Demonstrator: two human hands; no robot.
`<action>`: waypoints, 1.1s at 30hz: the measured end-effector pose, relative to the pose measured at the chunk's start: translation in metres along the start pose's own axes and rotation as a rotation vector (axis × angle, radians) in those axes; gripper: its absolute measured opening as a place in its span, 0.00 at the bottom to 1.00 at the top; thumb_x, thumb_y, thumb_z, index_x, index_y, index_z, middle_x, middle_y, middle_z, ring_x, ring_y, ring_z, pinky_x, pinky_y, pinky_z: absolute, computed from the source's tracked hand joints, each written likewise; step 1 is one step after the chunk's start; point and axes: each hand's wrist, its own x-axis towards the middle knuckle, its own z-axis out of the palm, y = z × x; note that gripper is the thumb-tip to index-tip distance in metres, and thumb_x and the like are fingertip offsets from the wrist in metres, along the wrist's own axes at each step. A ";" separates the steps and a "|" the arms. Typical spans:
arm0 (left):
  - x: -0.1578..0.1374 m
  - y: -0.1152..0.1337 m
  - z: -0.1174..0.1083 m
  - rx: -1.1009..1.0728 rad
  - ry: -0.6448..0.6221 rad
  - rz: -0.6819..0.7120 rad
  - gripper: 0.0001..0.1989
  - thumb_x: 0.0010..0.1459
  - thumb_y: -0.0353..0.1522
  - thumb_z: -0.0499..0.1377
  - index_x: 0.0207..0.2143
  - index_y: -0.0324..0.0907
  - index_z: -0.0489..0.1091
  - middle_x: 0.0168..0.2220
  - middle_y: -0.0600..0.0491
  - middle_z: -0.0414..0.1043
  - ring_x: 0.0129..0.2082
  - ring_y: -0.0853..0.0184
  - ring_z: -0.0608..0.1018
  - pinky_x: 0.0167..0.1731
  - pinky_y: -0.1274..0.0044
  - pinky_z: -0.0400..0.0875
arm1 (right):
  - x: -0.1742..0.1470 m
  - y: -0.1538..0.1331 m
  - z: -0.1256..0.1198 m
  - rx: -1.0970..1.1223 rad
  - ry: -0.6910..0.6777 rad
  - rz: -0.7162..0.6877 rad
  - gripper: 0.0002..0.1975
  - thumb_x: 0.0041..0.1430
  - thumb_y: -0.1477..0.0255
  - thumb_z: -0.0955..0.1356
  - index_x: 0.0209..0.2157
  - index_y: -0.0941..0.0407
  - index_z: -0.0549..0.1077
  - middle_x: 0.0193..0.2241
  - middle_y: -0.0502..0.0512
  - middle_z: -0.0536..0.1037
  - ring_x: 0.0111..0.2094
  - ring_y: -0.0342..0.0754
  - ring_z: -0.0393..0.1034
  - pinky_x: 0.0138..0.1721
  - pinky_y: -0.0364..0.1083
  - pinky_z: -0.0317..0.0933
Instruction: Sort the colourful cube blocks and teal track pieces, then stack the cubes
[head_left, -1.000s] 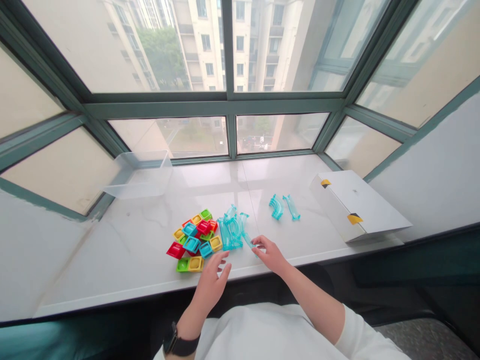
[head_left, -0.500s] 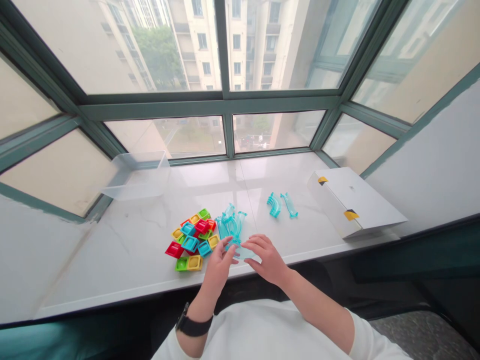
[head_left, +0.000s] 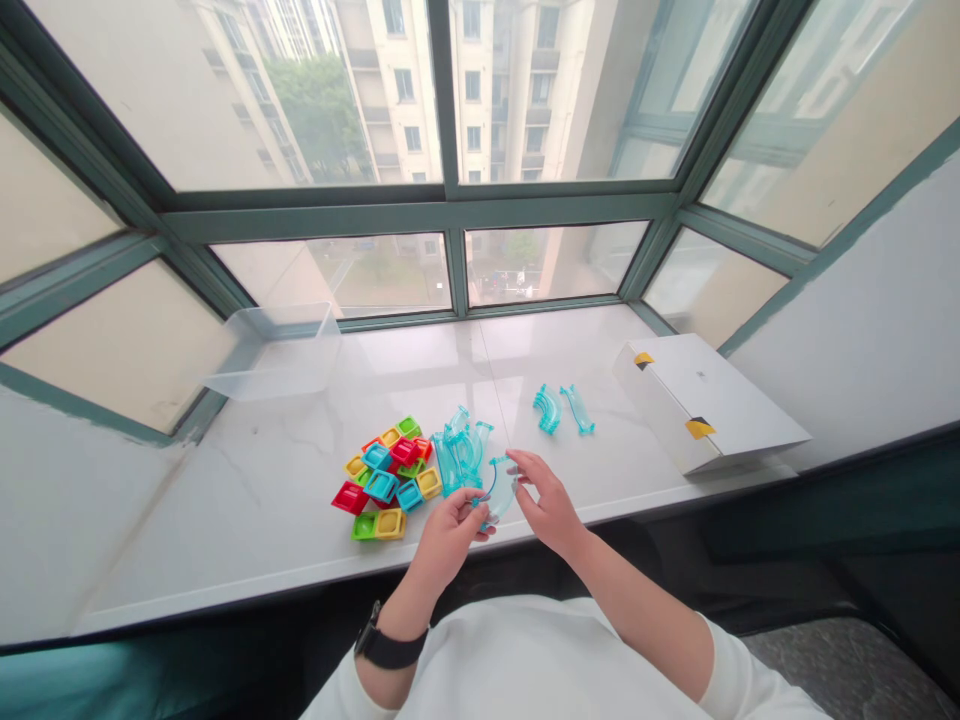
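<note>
Hands meet just above the near edge of the white windowsill (head_left: 247, 520): my left hand (head_left: 448, 530) and right hand (head_left: 546, 497) each pinch an end of one curved clear-teal track piece (head_left: 496, 487). Just beyond it sits a heap of matching teal track pieces (head_left: 461, 450), touching a pile of red, yellow, green and blue square blocks (head_left: 386, 478). Further right lie two more curved pieces (head_left: 562, 409) and a white box with yellow tape tabs (head_left: 701, 400); I can read no writing on it, and a clear plastic tub (head_left: 277, 350) stands far left.

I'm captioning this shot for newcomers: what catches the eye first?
The heap of bright coloured blocks on the white sill, with clear blue track pieces beside it. Just in front, the left hand and right hand hold one curved piece between them.
</note>
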 end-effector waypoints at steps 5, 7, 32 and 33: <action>-0.005 0.001 0.006 0.044 -0.060 0.060 0.25 0.60 0.53 0.63 0.45 0.41 0.72 0.31 0.51 0.79 0.35 0.60 0.85 0.36 0.70 0.80 | 0.002 -0.001 0.000 0.118 -0.004 0.071 0.24 0.71 0.71 0.61 0.66 0.47 0.68 0.62 0.59 0.73 0.48 0.50 0.79 0.53 0.54 0.74; -0.006 0.002 0.007 0.074 -0.079 0.083 0.23 0.63 0.52 0.60 0.43 0.41 0.72 0.32 0.50 0.80 0.33 0.61 0.84 0.36 0.70 0.79 | 0.001 -0.002 0.001 0.149 -0.006 0.105 0.24 0.72 0.69 0.62 0.67 0.46 0.66 0.62 0.59 0.74 0.49 0.51 0.79 0.53 0.55 0.74; -0.006 -0.007 0.005 1.069 0.054 0.591 0.11 0.69 0.31 0.53 0.43 0.46 0.76 0.34 0.50 0.79 0.35 0.60 0.80 0.35 0.73 0.70 | 0.005 -0.009 -0.004 -0.022 0.046 0.272 0.27 0.72 0.49 0.62 0.31 0.55 0.79 0.27 0.55 0.83 0.31 0.51 0.79 0.35 0.45 0.69; -0.006 -0.007 0.006 1.083 0.056 0.615 0.11 0.69 0.32 0.53 0.43 0.46 0.77 0.34 0.50 0.80 0.35 0.60 0.80 0.36 0.73 0.70 | 0.004 -0.008 -0.004 -0.023 0.043 0.282 0.28 0.72 0.49 0.61 0.31 0.55 0.79 0.27 0.55 0.83 0.31 0.51 0.79 0.35 0.45 0.69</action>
